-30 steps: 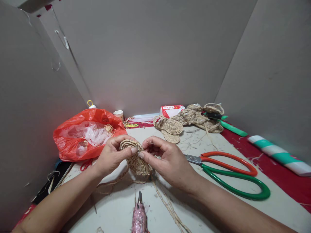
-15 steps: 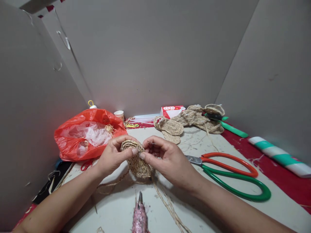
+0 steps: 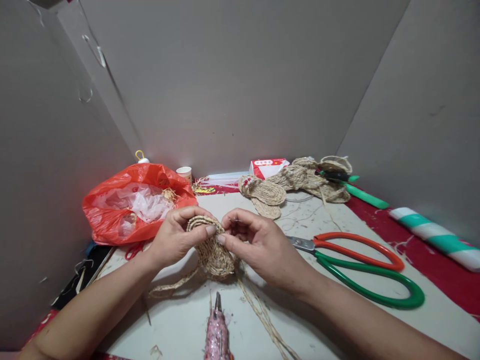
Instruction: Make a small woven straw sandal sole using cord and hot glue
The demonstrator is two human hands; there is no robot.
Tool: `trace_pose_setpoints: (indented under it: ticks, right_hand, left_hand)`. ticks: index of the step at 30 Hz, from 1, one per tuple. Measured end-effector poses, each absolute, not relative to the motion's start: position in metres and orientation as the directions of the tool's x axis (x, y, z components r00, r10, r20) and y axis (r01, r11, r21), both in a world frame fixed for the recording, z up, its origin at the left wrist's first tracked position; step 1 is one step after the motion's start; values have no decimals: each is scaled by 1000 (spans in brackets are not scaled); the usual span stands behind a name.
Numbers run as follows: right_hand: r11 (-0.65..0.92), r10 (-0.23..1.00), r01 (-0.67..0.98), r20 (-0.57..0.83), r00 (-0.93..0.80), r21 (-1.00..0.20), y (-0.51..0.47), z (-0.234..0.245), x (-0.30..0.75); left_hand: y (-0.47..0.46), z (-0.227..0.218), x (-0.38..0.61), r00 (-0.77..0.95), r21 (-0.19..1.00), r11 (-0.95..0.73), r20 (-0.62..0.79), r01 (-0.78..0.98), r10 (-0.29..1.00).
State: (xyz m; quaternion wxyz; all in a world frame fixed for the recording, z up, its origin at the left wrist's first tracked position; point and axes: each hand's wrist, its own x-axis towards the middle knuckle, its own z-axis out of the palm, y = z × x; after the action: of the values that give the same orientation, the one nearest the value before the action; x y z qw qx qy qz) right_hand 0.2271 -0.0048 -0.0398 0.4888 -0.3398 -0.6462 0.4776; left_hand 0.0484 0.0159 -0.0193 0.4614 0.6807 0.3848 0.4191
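A small slipper of braided straw cord (image 3: 215,257) is held up over the middle of the table. My left hand (image 3: 180,237) grips its upper end, thumb on the near face and fingers behind. My right hand (image 3: 257,242) pinches the slipper's right edge between thumb and fingers. Loose straw cord (image 3: 176,286) trails to the left of the piece, and further strands (image 3: 262,315) run down to the right. Just below, a glue gun (image 3: 217,325) in pink wrapping lies with its metal nozzle pointing away from me.
Large scissors (image 3: 356,265) with orange and green handles lie on the right. Finished straw slippers (image 3: 264,192) and a cord bundle (image 3: 311,180) sit at the back. A red plastic bag (image 3: 108,220), a paper cup (image 3: 184,174) and a striped roll (image 3: 435,237) border the white board (image 3: 221,202).
The view has shifted slightly. Both hands keep their hold on the straw slipper with almost no movement.
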Motion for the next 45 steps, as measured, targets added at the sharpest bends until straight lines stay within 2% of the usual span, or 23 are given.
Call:
trace_pose_setpoints:
  ticks: [6, 13, 20, 26, 33, 36, 39, 45]
  right_hand:
    - [282, 908, -67, 289, -304, -957, -4, -39, 229]
    - [162, 931, -259, 234, -280, -952, 0, -43, 230]
    - [215, 911, -120, 243, -333, -969, 0, -44, 229]
    - [332, 897, -39, 328, -297, -942, 0, -47, 227]
    - [171, 919, -144, 211, -332, -975, 5, -53, 225]
    - [188, 884, -166, 240, -400, -968, 5, -54, 225]
    - [141, 898, -263, 235, -373, -954, 5, -52, 227]
    - [130, 922, -306, 228, -312, -943, 10, -52, 229]
  left_hand:
    - [16, -20, 48, 334, 957, -268, 218, 112, 917]
    - [19, -23, 44, 316, 959, -277, 246, 56, 917]
    - [15, -20, 47, 306, 947, -318, 290, 45, 907]
    - [16, -23, 49, 290, 953, -302, 279, 37, 916]
    - [14, -19, 47, 284, 951, -307, 282, 46, 916]
    - [13, -14, 46, 338, 961, -268, 233, 60, 912]
    - [14, -11, 44, 386, 969, -245, 210, 43, 898]
    - [22, -15, 38, 130, 945, -317, 326, -84, 937]
